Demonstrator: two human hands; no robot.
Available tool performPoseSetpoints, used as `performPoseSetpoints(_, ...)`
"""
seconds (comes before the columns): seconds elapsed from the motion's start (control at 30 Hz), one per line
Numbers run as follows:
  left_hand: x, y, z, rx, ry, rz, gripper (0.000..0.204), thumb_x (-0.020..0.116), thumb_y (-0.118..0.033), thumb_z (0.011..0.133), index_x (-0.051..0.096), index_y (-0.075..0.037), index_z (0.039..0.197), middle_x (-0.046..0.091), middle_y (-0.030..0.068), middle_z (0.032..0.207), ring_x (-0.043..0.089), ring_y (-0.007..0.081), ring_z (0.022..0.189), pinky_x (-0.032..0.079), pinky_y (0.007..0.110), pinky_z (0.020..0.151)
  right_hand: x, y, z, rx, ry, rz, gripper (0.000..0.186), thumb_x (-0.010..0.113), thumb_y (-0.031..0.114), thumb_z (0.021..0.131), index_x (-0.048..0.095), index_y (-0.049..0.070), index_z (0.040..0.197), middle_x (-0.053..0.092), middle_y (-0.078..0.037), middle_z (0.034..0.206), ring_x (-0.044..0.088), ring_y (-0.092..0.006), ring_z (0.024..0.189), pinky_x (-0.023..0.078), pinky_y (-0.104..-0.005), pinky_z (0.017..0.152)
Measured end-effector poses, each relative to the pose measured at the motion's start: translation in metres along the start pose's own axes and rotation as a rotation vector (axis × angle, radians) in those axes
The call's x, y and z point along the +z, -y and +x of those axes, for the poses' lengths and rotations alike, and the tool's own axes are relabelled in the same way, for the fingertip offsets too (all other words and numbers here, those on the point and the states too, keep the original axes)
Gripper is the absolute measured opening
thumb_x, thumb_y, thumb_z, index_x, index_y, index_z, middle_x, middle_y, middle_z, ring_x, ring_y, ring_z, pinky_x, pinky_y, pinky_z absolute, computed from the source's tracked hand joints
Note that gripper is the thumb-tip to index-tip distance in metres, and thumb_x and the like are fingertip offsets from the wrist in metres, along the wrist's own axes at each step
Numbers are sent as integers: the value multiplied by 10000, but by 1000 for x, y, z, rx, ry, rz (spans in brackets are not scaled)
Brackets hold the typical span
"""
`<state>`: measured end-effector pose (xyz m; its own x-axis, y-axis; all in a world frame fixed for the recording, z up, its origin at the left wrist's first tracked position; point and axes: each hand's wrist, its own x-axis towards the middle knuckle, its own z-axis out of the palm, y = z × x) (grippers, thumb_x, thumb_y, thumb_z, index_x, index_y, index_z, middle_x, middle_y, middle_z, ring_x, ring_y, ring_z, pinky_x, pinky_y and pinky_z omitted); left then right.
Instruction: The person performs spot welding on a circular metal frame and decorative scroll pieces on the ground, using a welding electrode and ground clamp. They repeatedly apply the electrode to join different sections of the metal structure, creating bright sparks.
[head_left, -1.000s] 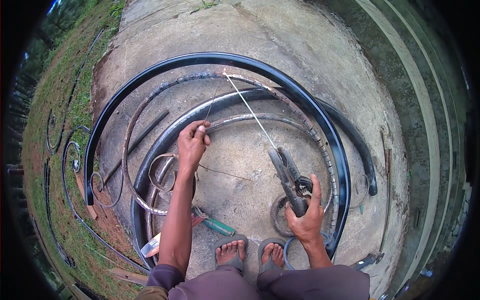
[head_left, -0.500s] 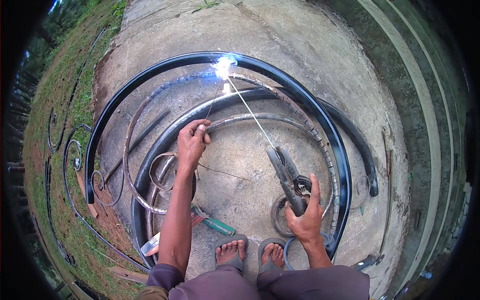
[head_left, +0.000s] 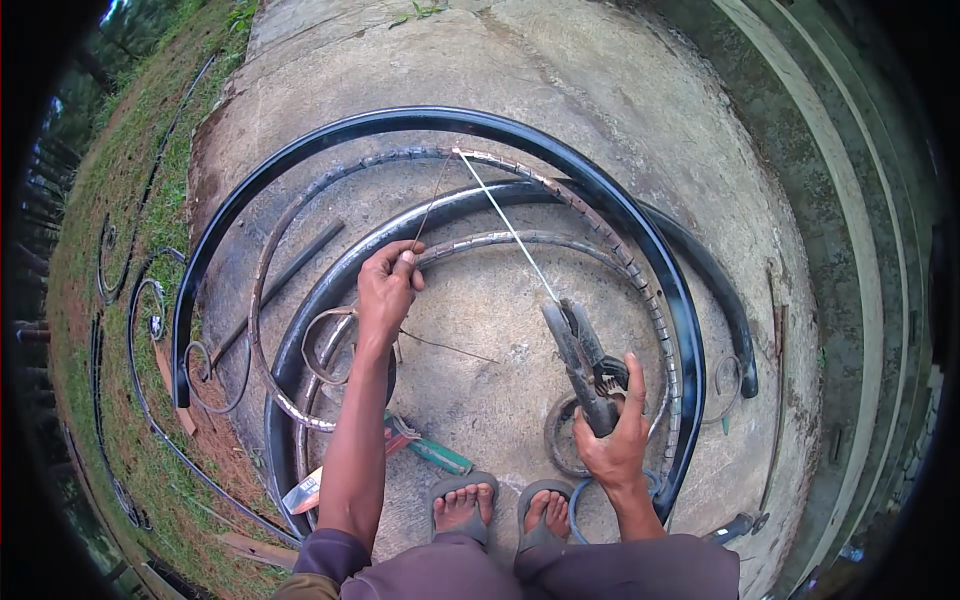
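Observation:
My left hand [head_left: 385,295] pinches a thin brown wire [head_left: 433,200] between thumb and fingers. The wire slants up to a small glowing spot on a curved, notched metal bar [head_left: 345,168]. My right hand [head_left: 615,445] is wrapped round a dark welding electrode holder [head_left: 577,365]. A pale welding rod [head_left: 505,225], clamped in its jaws, meets the wire's tip at or just beside that spot; I cannot tell whether it touches the bar. A black curved tube [head_left: 440,120] arches just beyond the bar. No arc is burning.
Another curved tube [head_left: 430,210] lies nearer me on the concrete [head_left: 560,70], overlapping the first at the right. A green-handled tool [head_left: 440,455] rests by my sandalled feet. Metal scrolls [head_left: 152,295] lie on grass at the left. A hammer-like tool [head_left: 735,525] lies at lower right.
The bright welding arc and its sparks have gone out, leaving a small glow. Both hands keep their grips, with only a slight shift of the holder.

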<state>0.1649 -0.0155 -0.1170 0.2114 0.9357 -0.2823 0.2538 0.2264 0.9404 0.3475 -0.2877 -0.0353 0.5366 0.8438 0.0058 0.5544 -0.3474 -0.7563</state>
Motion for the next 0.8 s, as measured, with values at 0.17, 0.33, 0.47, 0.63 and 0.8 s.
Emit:
performPoseSetpoints(0.17, 3, 0, -1, -14, -5, 13, 235, 546, -134, 1004, 718, -11, 1104, 588, -4, 625, 483, 59, 545, 376, 249, 506, 1, 3, 2, -12, -8, -2, 935, 723, -14, 769, 217, 39, 1554, 695, -217, 980, 730, -279, 857, 569, -344, 741)
performPoseSetpoints(0.33, 5, 1, 0, -3, -11, 9, 233, 548, -134, 1003, 719, -14, 1107, 584, -8, 628, 476, 57, 543, 375, 249, 505, 1, 3, 3, 3, 6, -3, 936, 727, -18, 768, 219, 37, 1553, 689, -231, 1032, 731, -294, 900, 574, -353, 765)
performPoseSetpoints(0.47, 6, 0, 0, -7, -8, -6, 233, 548, -136, 1003, 718, -18, 1112, 579, -11, 627, 470, 55, 540, 368, 245, 501, 1, 3, 2, 23, 16, 0, 936, 729, -18, 768, 221, 38, 1552, 690, -236, 1042, 732, -301, 911, 575, -358, 767)
performPoseSetpoints(0.63, 7, 5, 3, -10, 0, -14, 224, 539, -144, 1024, 696, -26, 1132, 569, -12, 651, 425, 38, 506, 318, 217, 461, 2, 4, 2, 29, 14, -2, 935, 719, -23, 770, 218, 48, 1556, 700, -206, 943, 731, -271, 831, 560, -334, 719)
performPoseSetpoints(0.8, 7, 2, 2, -20, 9, -25, 226, 527, -139, 1031, 695, -29, 1134, 567, -15, 648, 420, 34, 504, 311, 218, 456, 2, 3, 2, 41, 23, 2, 933, 705, -32, 767, 214, 55, 1556, 698, -202, 939, 725, -279, 831, 559, -341, 725)
